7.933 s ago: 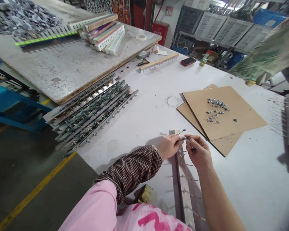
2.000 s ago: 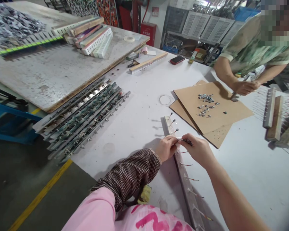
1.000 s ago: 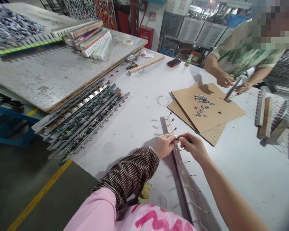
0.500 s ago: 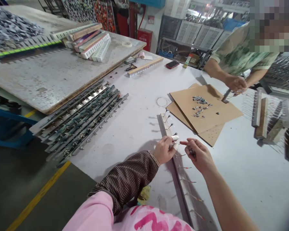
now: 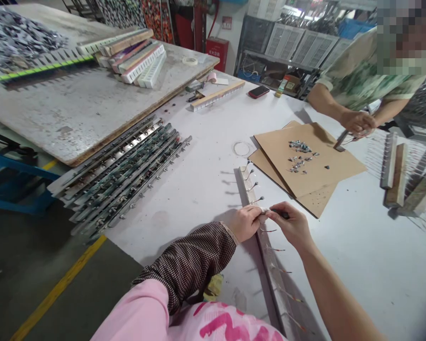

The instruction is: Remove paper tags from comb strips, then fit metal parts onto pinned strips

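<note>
A long pale bar [image 5: 270, 263] with a row of thin wire pins lies on the white table, running away from me. Small dark pieces [image 5: 256, 183] cap the far pins, while the near pins [image 5: 286, 271] have bare, reddish tips. My left hand [image 5: 246, 224], with white coverings on its fingertips, is closed over the bar at one pin; its fingertips meet those of my right hand. My right hand [image 5: 293, 223] is pinched together there, with small dark pieces partly visible in its curled fingers. What exactly lies between the fingertips is hidden.
Brown cardboard sheets [image 5: 270, 168] hold scattered small pieces [image 5: 300, 147]. Across the table, another person's hands [image 5: 358, 123] hold a tool. Metal strips [image 5: 128, 175] are stacked at left; pinned bars [image 5: 394, 175] lie at right. A phone [image 5: 258, 91] rests at the back.
My right hand has moved left and its fingertips now meet my left hand at the pin; before, a gap lay between them. The view has shifted slightly.
</note>
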`<state>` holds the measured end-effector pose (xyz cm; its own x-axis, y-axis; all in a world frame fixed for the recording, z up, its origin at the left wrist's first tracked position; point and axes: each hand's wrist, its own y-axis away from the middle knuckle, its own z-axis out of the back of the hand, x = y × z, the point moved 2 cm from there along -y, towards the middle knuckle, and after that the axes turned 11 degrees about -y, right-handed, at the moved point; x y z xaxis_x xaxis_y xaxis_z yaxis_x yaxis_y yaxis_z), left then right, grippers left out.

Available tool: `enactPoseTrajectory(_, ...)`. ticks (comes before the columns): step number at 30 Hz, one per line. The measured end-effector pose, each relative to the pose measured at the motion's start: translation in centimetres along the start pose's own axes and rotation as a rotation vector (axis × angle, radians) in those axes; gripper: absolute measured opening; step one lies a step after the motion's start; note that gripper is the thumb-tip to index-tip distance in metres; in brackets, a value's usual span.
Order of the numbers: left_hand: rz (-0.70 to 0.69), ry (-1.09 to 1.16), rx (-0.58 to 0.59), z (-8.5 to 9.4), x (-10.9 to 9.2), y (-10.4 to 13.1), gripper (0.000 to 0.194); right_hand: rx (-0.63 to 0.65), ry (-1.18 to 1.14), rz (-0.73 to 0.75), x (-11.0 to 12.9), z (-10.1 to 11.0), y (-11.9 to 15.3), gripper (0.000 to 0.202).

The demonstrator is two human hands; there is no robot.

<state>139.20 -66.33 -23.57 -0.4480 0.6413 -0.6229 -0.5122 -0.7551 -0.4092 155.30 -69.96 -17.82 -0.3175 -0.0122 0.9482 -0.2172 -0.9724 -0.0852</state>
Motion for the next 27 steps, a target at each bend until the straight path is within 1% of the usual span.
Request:
enactPoseTrajectory(7, 0.015, -0.014, 0.018, -0.01, 0.09, 0.07, 0.022, 0.071, -0.051, -0.032, -0.29, -0.14, -0.10, 0.043)
enactPoseTrajectory(13, 0.007, 0.013, -0.001, -0.10, 0.15, 0.03, 0.021, -0.012, -0.150, -0.096, -0.44, -0.01, 0.06, 0.042)
enactPoseTrajectory(17, 0.011, -0.008, 0.006, -0.09, 0.14, 0.02, 0.021, 0.012, -0.139, -0.090, -0.48, -0.18, 0.02, 0.040)
enactPoseTrajectory(20, 0.021, -0.020, 0.017, -0.04, 0.12, 0.00, 0.020, 0.024, -0.071, -0.047, -0.17, -0.08, -0.13, 0.040)
enactPoseTrajectory(22, 0.018, -0.020, 0.017, 0.01, 0.09, -0.02, 0.019, 0.057, -0.041, -0.025, 0.05, 0.02, -0.24, 0.040)
enactPoseTrajectory(25, 0.006, -0.015, 0.013, 0.03, 0.10, -0.05, 0.019, 0.111, -0.130, -0.079, -0.01, 0.00, -0.32, 0.041)
enactPoseTrajectory(27, 0.001, -0.012, 0.021, -0.02, 0.17, -0.03, 0.021, 0.110, -0.171, -0.102, -0.13, -0.10, -0.31, 0.041)
